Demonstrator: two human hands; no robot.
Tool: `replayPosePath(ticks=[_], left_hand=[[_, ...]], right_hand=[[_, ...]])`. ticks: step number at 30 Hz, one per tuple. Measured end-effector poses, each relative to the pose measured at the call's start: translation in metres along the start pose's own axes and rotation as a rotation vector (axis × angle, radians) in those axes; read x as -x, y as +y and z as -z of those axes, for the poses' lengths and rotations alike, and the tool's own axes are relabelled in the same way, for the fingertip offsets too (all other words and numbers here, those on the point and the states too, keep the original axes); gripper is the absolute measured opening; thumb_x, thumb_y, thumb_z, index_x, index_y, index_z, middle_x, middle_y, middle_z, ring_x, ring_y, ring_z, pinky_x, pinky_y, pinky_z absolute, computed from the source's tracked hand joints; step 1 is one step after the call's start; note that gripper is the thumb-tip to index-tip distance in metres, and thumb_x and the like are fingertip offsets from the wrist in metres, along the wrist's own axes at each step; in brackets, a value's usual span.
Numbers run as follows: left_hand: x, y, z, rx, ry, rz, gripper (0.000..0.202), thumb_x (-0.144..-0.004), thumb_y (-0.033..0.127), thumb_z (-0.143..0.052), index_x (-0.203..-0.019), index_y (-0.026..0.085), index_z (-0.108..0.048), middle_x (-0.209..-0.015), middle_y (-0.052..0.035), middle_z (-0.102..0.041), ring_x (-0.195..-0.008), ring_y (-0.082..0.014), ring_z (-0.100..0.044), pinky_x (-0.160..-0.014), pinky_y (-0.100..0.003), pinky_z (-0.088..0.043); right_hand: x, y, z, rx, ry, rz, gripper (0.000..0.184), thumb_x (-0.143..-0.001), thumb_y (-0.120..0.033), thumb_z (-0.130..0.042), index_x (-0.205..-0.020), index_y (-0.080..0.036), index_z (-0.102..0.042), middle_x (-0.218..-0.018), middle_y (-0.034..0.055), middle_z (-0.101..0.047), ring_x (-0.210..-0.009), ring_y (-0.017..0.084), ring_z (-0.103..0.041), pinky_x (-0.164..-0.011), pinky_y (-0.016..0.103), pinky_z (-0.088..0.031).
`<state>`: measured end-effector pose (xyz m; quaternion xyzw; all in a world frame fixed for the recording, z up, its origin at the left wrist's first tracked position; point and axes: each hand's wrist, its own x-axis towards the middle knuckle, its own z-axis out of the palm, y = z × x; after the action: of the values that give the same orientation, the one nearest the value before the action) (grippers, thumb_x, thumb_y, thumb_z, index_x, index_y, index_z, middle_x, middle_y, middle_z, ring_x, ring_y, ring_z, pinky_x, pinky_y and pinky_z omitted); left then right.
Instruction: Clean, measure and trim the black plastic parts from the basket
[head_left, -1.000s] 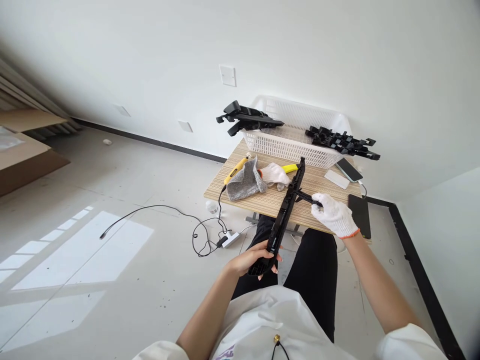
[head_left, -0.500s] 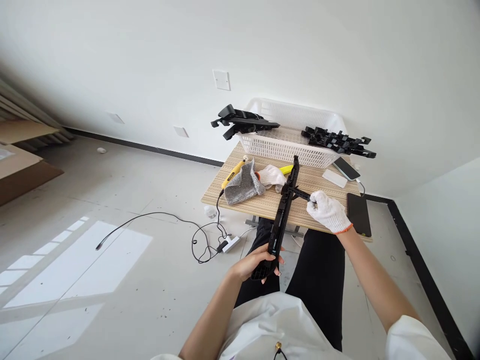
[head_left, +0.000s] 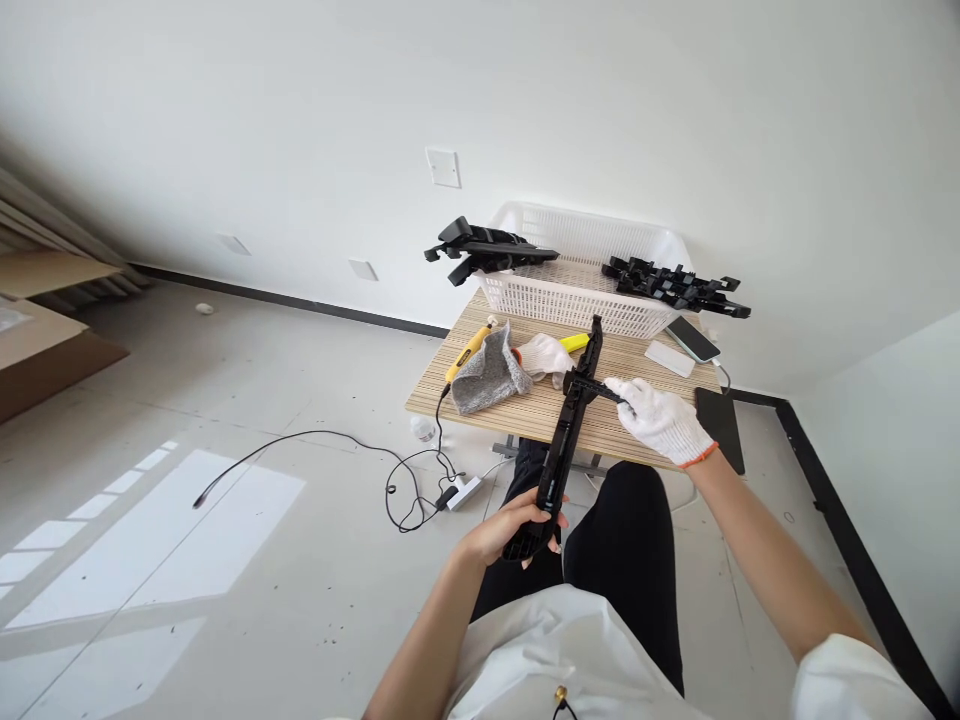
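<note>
- Long blk strip mid-frame, slightly right of ctr: wide end low & nearest the body, narrow end up & a bit right, at the table; long axis runs lower left to upper right.
- L hand, bare, bottom ctr: closed around the strip's wide end, thumb on top.
- R hand, in white glove w/ orange cuff, right of ctr: fingers closed on outer end of short blk bar. Bar lies crosswise, inner end over strip's upper half; can't tell if joined.
- Table, ctr right: grey cloth, loose glove, yellow tool w/ dark label, too small to read.
- Table's right side: blk tablet, white card, phone w/ white cable.
- White basket, upper right of ctr, against wall: blk parts hang over both ends.
</note>
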<state>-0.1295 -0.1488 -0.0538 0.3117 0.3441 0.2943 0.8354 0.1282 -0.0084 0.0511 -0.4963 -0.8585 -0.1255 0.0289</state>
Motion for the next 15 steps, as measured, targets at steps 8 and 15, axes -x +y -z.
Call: replayPosePath(ticks=[8, 15], left_hand=[[0.004, 0.006, -0.017, -0.075, 0.076, 0.004, 0.044, -0.082, 0.031, -0.06, -0.124, 0.019, -0.054, -0.102, -0.0063, -0.064, -0.083, -0.0216, -0.069, -0.039, -0.019, -0.043], [0.007, 0.005, -0.023, -0.158, 0.166, -0.017, 0.043, -0.082, 0.034, -0.061, -0.122, 0.02, -0.051, -0.098, -0.0045, -0.061, -0.081, -0.0202, -0.066, -0.043, -0.022, -0.044]], right_hand=[[-0.01, -0.029, 0.068, 0.175, -0.213, 0.004, 0.053, -0.101, -0.026, -0.025, -0.151, -0.033, -0.039, -0.102, 0.0096, -0.066, -0.064, 0.019, -0.065, -0.048, 0.024, -0.024], [-0.023, -0.042, 0.083, 0.263, -0.215, 0.127, 0.061, -0.098, -0.011, -0.019, -0.155, -0.03, -0.03, -0.092, 0.0112, -0.061, -0.07, 0.022, -0.067, -0.053, 0.025, -0.034]])
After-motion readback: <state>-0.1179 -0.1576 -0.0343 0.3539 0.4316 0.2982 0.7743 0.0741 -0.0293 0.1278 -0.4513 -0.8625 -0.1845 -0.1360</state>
